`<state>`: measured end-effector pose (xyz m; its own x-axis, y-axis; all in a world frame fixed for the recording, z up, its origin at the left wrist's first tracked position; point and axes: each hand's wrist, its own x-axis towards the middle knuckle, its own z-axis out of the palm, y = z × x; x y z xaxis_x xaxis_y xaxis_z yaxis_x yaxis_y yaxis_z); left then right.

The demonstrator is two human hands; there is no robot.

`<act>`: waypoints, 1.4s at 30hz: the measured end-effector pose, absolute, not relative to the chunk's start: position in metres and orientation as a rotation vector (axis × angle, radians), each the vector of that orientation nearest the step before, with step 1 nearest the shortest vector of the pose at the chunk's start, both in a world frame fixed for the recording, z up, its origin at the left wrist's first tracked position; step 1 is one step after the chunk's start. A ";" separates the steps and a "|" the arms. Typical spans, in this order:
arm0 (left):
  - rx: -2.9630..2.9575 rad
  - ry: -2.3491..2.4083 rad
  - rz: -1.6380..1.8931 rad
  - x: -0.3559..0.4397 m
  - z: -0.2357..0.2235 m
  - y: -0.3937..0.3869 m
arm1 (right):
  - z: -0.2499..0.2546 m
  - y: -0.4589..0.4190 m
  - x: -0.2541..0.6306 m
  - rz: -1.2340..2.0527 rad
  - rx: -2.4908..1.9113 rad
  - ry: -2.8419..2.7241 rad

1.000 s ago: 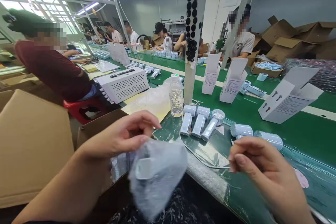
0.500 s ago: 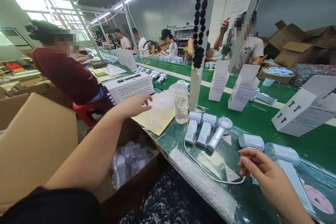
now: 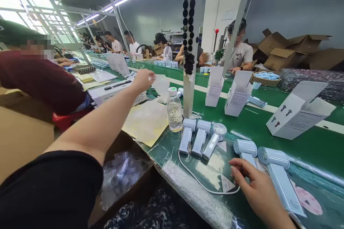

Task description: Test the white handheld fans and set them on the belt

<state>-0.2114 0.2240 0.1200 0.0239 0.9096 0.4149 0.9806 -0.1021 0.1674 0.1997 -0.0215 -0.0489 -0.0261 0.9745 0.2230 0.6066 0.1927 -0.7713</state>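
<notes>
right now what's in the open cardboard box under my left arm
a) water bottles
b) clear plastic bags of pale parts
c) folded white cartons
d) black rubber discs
b, the open cardboard box below your left arm holds a loose heap of clear plastic bags with pale parts inside.
</notes>
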 end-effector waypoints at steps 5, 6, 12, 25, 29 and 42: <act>-1.965 -2.066 -0.665 -0.272 0.111 0.189 | -0.051 -0.026 0.199 0.706 -1.431 -1.866; -1.964 -2.091 -0.645 -0.280 0.104 0.181 | -0.052 -0.027 0.197 0.700 -1.428 -1.853; -1.978 -2.132 -0.574 -0.295 0.064 0.138 | -0.052 -0.028 0.191 0.718 -1.445 -1.726; -2.007 -1.724 -1.046 -0.165 0.110 0.120 | -0.031 -0.006 0.260 0.148 -2.058 -1.603; -2.718 -1.159 -1.042 -0.038 0.077 0.088 | -0.036 -0.009 0.238 0.063 -2.145 -1.588; -3.269 -1.631 -0.958 0.075 -0.017 0.085 | -0.054 0.001 0.257 0.032 -1.998 -1.420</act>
